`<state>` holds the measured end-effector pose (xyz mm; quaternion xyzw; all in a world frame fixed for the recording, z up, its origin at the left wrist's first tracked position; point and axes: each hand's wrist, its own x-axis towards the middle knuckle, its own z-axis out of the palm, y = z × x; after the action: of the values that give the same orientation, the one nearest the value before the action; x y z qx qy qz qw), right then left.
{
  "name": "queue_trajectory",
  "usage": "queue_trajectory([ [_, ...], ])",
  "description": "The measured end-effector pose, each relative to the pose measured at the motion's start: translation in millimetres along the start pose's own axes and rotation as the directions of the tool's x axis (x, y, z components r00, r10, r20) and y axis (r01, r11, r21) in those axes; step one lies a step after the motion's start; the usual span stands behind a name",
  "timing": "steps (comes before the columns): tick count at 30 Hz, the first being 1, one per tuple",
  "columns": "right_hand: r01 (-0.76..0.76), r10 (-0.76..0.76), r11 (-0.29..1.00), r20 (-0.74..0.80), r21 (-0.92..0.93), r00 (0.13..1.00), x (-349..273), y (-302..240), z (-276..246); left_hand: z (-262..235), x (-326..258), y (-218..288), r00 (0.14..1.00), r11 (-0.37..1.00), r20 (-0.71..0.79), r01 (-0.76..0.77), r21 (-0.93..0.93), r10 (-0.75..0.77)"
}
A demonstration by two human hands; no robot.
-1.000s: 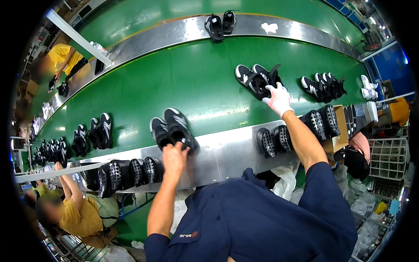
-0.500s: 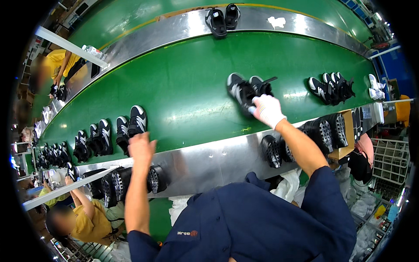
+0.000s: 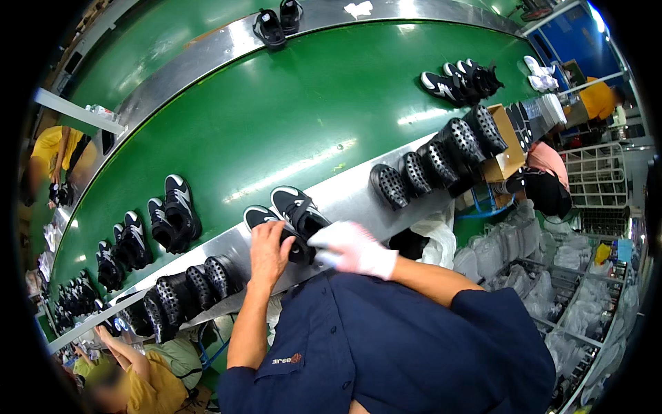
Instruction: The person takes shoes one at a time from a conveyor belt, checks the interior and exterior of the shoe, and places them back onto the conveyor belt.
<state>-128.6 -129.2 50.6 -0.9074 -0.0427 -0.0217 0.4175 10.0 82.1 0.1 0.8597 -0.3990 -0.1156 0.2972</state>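
A pair of black-and-grey sneakers is close in front of me, over the metal edge of the green belt. My bare left hand is curled round the side of the left sneaker, its thumb toward the shoe's opening. The right sneaker points away from me, beside the other. My right hand, in a white glove, is at the heels of the pair; its fingertips are smeared by motion, so their grip is unclear. Another pair of sneakers stands on the belt to the left.
Black studded shoe-shaped pieces line the metal ledge on both sides of me. More sneakers stand at the belt's far right. A cardboard box sits at the ledge's right end. A person in yellow works at my left.
The pair of sneakers has come from the middle of the belt to its near edge, with my right hand. My left hand has left the pair at left and reached this one. The view has turned.
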Motion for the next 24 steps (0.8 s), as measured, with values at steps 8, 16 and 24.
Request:
queue_trajectory([
  [8,-0.816,0.490,0.407,-0.656,-0.410,0.574,-137,104,-89,3,23,49,0.999,0.982,0.043,0.019,0.186,-0.028],
  [16,-0.729,0.373,0.460,-0.635,-0.506,0.676,-122,112,-91,21,64,3,0.943,0.969,0.232,0.245,-0.002,-0.238],
  [24,-0.755,0.393,0.397,-0.647,-0.522,0.654,-129,125,-89,26,42,38,0.950,0.970,0.221,0.237,-0.048,-0.221],
])
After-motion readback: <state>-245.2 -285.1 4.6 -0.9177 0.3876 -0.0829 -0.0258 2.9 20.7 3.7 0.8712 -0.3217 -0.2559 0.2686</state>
